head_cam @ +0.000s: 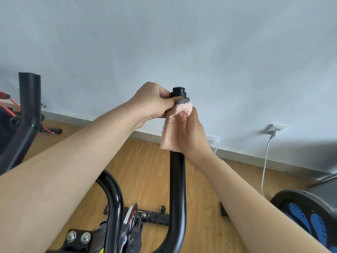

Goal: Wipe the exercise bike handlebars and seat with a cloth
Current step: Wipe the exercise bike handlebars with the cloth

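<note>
On the head camera, the pink cloth (pixel 170 133) is wrapped round the upright black handlebar (pixel 177 179), just under its capped end. My right hand (pixel 191 132) has its grip curled round cloth and tube together. My left hand (pixel 151 101) keeps a narrow grip, pinching the cloth's upper edge beside a checkered band (pixel 183 100). The cloth looks soft and waffle-textured, the tube smooth and glossy. A wooden floor (pixel 149 161) lies below.

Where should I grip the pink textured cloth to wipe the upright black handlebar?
Its middle, from the right, as the right hand does: the pink textured cloth drapes against the upright black handlebar, so curling round both lets it slide.
</note>
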